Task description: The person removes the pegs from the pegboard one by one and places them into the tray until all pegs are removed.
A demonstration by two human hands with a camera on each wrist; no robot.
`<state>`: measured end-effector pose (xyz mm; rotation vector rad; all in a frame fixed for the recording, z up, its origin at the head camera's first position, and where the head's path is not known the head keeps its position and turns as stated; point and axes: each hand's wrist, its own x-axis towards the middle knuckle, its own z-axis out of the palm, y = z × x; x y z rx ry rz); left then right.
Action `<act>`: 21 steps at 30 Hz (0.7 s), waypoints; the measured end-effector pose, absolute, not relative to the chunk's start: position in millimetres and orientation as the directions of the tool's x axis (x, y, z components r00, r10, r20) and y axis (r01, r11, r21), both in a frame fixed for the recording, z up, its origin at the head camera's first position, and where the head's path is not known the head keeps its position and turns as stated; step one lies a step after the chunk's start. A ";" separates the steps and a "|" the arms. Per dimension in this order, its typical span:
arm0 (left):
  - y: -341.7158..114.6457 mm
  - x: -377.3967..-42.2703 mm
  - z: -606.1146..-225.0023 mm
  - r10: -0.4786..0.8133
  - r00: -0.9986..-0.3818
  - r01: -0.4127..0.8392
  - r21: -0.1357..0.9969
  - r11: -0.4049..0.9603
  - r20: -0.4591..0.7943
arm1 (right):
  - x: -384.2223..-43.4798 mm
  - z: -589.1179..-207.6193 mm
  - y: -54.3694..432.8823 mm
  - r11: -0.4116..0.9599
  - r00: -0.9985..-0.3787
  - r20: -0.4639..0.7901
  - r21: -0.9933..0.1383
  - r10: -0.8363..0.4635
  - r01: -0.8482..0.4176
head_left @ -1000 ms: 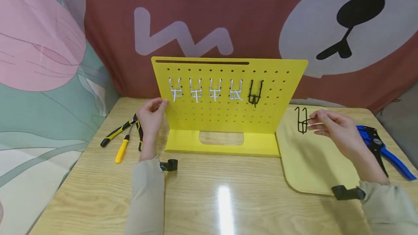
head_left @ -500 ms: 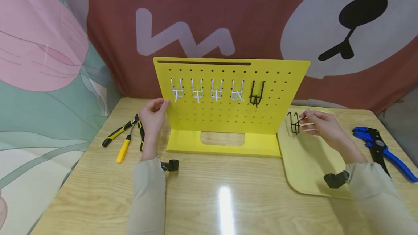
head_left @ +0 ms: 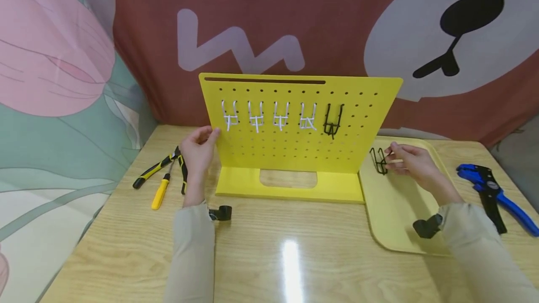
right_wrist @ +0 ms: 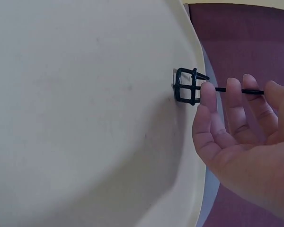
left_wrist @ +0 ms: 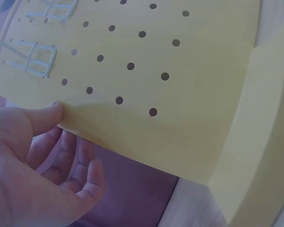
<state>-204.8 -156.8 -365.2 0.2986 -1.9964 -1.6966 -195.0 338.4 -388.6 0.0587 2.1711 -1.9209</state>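
Note:
A yellow pegboard (head_left: pixel 290 179) stands upright on its base in the middle of the table. My left hand (head_left: pixel 198 151) holds its left edge, the thumb on the front face and the other fingers behind, as the left wrist view also shows. Several white wire hooks (head_left: pixel 231 118) hang in a row on the board, followed by one black hook (head_left: pixel 331 131). To the board's right, my right hand (head_left: pixel 414 165) pinches the long prong of another black wire pegboard hook (right_wrist: pixel 194 87), its two bent ends pointing up over the tray.
A pale yellow tray (head_left: pixel 396 233) lies right of the board, beneath my right hand. Blue-handled wire strippers (head_left: pixel 490 188) lie beyond its right side. On the left are yellow-and-black pliers (head_left: pixel 153 171) and a yellow-handled screwdriver (head_left: pixel 160 194). A patterned cloth (head_left: pixel 320 3) hangs behind.
My right hand has moved left with the black hook, closer to the board's right edge, and the hook has tilted a little. My left hand keeps its hold on the board.

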 end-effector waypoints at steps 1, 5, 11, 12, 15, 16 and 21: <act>-156.8 -204.8 -365.3 -0.473 -0.851 0.147 0.968 0.203 0.228 | -195.6 -389.0 337.8 0.133 -0.969 -0.210 -0.972 -0.127 0.194; -157.1 -205.0 -365.5 -0.474 -0.851 0.141 0.968 0.208 0.226 | -197.7 -391.3 335.1 0.139 -0.972 -0.211 -0.971 -0.103 0.196; -156.8 -205.4 -365.7 -0.474 -0.849 0.151 0.967 0.204 0.233 | -198.6 -395.2 330.7 0.121 -0.978 -0.188 -0.977 -0.089 0.177; -156.8 -205.3 -365.8 -0.475 -0.850 0.147 0.968 0.204 0.230 | -198.6 -395.9 330.0 0.122 -0.979 -0.187 -0.977 -0.087 0.176; -156.9 -205.1 -365.8 -0.473 -0.852 0.139 0.968 0.210 0.225 | -198.6 -397.8 329.0 0.131 -0.981 -0.179 -0.977 -0.078 0.167; -157.1 -205.0 -365.8 -0.472 -0.853 0.136 0.969 0.208 0.222 | -198.6 -398.1 328.8 0.138 -0.982 -0.173 -0.977 -0.079 0.162; -157.7 -204.8 -366.2 -0.468 -0.859 0.124 0.971 0.205 0.209 | -196.7 -397.4 327.3 0.105 -0.990 -0.126 -0.987 -0.056 0.119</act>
